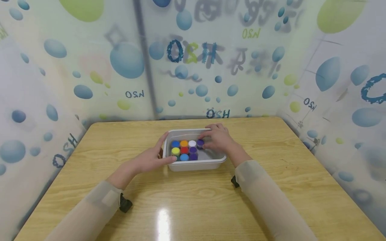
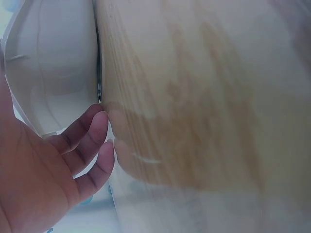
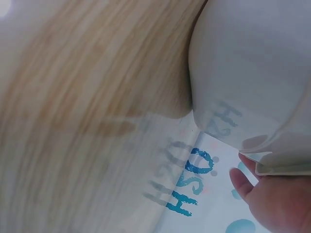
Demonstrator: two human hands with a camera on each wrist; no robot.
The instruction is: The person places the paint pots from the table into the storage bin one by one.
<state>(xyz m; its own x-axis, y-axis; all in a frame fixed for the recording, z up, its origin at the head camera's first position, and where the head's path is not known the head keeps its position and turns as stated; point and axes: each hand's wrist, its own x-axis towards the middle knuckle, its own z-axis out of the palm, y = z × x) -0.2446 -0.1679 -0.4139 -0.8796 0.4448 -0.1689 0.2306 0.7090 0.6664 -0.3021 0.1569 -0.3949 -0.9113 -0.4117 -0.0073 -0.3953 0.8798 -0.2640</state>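
A white plastic tub (image 1: 197, 166) stands on the table, holding several small jars with coloured lids in its left part. My left hand (image 1: 150, 157) holds the tub's left end, thumb over the front corner and a finger along the rim. Its other fingers bend loosely beside the wall of the tub (image 2: 58, 63), close to the tabletop. Reaching in over the right side, my right hand (image 1: 219, 138) pinches a purple-lidded jar (image 1: 200, 143) at the end of the back row. In the right wrist view, the tub's wall (image 3: 243, 63) hides most of that hand.
Blue (image 1: 175, 144), orange (image 1: 184, 143), white (image 1: 192, 143), yellow (image 1: 175, 151) and red (image 1: 184, 150) lids are among the jars. The wooden table (image 1: 193, 201) meets printed curtain walls (image 1: 193, 80) at the back and sides.
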